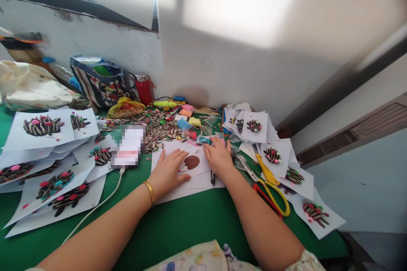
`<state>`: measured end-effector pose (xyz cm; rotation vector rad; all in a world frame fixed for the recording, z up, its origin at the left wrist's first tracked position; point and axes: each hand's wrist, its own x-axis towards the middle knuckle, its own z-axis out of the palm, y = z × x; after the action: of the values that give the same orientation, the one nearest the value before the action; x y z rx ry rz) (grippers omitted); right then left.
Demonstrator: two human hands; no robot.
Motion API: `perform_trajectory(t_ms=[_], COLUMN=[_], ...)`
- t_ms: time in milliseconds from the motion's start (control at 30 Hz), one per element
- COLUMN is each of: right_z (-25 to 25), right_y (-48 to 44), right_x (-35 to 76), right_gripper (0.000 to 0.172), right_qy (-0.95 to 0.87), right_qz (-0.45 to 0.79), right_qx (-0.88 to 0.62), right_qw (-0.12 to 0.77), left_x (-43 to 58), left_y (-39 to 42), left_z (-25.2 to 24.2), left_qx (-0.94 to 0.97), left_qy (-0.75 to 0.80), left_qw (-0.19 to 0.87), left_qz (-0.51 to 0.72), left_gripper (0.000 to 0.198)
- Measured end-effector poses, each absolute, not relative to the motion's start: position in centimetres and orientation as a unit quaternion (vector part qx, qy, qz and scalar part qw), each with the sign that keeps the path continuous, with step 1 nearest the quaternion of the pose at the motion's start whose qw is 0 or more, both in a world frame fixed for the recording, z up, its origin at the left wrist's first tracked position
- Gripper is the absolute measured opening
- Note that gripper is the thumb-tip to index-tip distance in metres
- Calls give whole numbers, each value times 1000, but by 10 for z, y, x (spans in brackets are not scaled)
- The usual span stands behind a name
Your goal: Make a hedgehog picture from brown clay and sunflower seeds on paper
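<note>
A green tabletop (pixel 178 228) runs up against a scuffed white wall, crowded with craft work. At the middle lies a white sheet (pixel 190 178) bearing a flat brown clay shape (pixel 192 162), and both hands rest on this sheet. The left hand (pixel 167 173) lies flat at about 9 o'clock of the brown shape, fingers spread and pressed down on the paper, a gold bangle (pixel 149 192) on its wrist. The right hand (pixel 218 156) lies palm down at about 3 o'clock of the shape, fingers stretched toward 12 o'clock, where small coloured clay pieces (pixel 186 118) sit; whether its fingertips pinch anything cannot be told. A dark pen (pixel 212 177) lies on the sheet just under the right wrist.

At 12 o'clock of the hands spreads a heap of striped sunflower seeds (pixel 155 125). Toward 10 o'clock stand a striped bag (pixel 98 80) and a red flask (pixel 144 89). At 9 o'clock lie many sheets with finished seed hedgehogs (pixel 43 126), and a blurred phone (pixel 129 146) with a white cable (pixel 101 203) trailing toward 7 o'clock. At 3 o'clock more hedgehog sheets (pixel 254 126) fan out, with yellow-handled scissors (pixel 271 182) beside red-handled ones (pixel 265 199) at about 4 o'clock.
</note>
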<state>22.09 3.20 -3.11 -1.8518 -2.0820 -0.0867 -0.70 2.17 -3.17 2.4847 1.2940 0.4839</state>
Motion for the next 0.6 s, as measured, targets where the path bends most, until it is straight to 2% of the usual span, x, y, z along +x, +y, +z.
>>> perform_trajectory(t_ms=[133,233,333,433,600], right_z=[-17,-9,-6,-4,-5], right_y=[19,4,-9,-13,-14], right_x=[217,207,199,198,202], right_gripper=[33,27,30,31,36], right_qy=[-760,-797,-817,-821,-832], right_qz=[-3,55,86,94,114], right_qx=[-589,-501,-453,-443,-426], right_qw=[275,335,347,347,336], left_x=[-8,-8,-8,-7,-7], left_y=[21,20,19,18,17], left_z=[-25,-22,-21,-20,-20], left_qx=[839,774,711,680,651], left_qy=[440,444,440,433,419], left_qw=[159,241,322,353,389], left_qz=[279,383,444,476,499], left_gripper=[44,35,24,17,19])
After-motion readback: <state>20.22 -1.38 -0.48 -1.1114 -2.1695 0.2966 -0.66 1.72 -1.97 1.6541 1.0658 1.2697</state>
